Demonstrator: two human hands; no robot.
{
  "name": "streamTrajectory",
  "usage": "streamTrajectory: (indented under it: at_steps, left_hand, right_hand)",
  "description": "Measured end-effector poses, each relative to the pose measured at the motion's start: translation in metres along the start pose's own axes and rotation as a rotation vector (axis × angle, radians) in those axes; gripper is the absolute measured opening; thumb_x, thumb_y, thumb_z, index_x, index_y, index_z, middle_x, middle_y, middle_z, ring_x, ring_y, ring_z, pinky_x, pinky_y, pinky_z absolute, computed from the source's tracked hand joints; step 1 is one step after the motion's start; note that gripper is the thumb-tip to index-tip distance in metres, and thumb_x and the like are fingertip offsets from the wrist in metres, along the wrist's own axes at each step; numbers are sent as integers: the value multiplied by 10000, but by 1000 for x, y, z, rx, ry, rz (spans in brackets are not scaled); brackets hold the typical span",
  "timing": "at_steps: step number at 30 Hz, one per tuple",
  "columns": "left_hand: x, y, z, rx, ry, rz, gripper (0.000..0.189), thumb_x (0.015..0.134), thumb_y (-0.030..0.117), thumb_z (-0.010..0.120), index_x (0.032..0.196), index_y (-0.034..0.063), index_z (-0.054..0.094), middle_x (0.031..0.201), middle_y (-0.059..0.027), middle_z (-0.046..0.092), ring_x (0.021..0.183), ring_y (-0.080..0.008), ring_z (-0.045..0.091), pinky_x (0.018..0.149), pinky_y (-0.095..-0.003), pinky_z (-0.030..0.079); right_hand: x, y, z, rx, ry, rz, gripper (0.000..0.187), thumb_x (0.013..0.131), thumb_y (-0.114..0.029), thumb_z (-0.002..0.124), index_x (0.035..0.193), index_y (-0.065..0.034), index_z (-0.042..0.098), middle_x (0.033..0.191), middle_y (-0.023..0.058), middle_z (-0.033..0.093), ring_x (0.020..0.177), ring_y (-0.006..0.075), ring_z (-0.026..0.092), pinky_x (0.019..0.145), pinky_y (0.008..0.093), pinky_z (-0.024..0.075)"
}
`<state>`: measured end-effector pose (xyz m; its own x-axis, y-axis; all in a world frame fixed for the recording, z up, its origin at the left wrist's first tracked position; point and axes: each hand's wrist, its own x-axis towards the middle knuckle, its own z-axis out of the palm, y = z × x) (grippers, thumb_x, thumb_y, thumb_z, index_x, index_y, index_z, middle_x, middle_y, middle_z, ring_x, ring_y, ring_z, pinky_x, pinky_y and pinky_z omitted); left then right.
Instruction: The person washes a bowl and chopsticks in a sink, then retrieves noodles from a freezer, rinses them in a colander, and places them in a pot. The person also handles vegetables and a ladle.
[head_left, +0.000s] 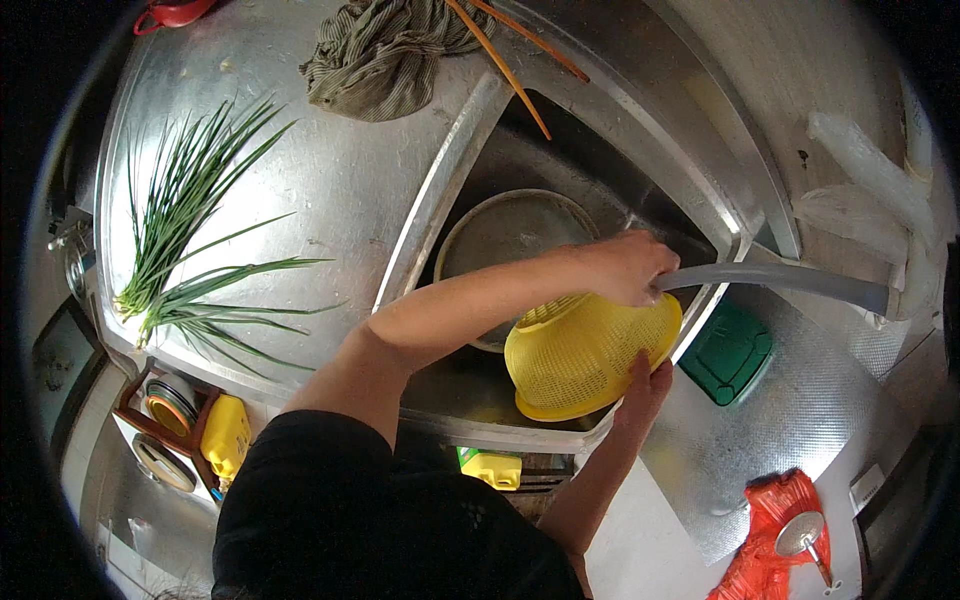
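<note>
My left hand (634, 266) is closed around the end of a grey hose (780, 279) above the sink. Just below it, a yellow plastic colander (577, 360) is tilted over the near right part of the sink (637, 191). My right hand (646, 382) grips the colander's right side by the rim. Under my left forearm, a large round metal pan or basin (510, 232) lies in the sink, partly hidden. Green onions (180, 195) lie in bunches on the steel counter (352, 187), left of the sink. The inside of the colander is mostly hidden.
A striped cloth (375, 67) and two orange-brown sticks (506, 64) lie at the sink's back edge. A green plastic container (726, 352) stands right of the sink. A red plastic bag (780, 517) with a metal utensil (801, 534) is lower right. Yellow jugs (226, 439) stand below the counter.
</note>
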<state>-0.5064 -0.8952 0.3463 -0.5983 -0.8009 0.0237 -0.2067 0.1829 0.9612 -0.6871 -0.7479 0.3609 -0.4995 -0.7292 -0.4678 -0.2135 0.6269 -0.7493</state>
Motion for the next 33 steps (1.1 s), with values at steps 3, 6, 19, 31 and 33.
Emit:
streamTrajectory:
  at_steps: [3,6,19,31,33]
  left_hand:
    - [7,-1,10,-84,-49,12,258,776,181,667,957,3,617,805,-183,653,753,-340,656,689,-422,500]
    - [12,-4,17,-74,-50,22,275,744,202,683,918,-3,629,784,-184,650,758,-341,657,676,-423,499]
    - [2,6,10,-68,-128,-30,293,720,210,698,905,-14,655,802,-181,668,756,-319,664,686,-398,507]
    - [-1,3,12,-206,-134,-129,275,741,191,712,903,-22,649,766,-164,665,707,-248,664,658,-362,508]
    - [2,2,16,-209,-82,-139,275,745,201,717,901,-16,649,778,-155,667,719,-248,664,665,-361,507]
  right_hand:
    - [-2,2,-4,36,-59,-100,160,927,-118,569,995,14,511,855,32,546,717,93,471,646,250,420]
    - [-3,4,-6,98,-63,-34,168,928,-117,566,1020,14,513,861,28,552,715,96,476,654,256,425]
    - [-3,9,-20,135,-21,28,293,921,-118,584,1167,18,503,977,74,598,827,142,558,746,272,452]
    - [-17,5,-14,134,-20,49,244,896,-102,610,1092,14,523,973,69,596,843,151,549,782,294,450]
    - [-24,9,-11,80,-32,41,249,886,-82,611,1093,21,517,992,72,591,873,152,548,802,296,447]
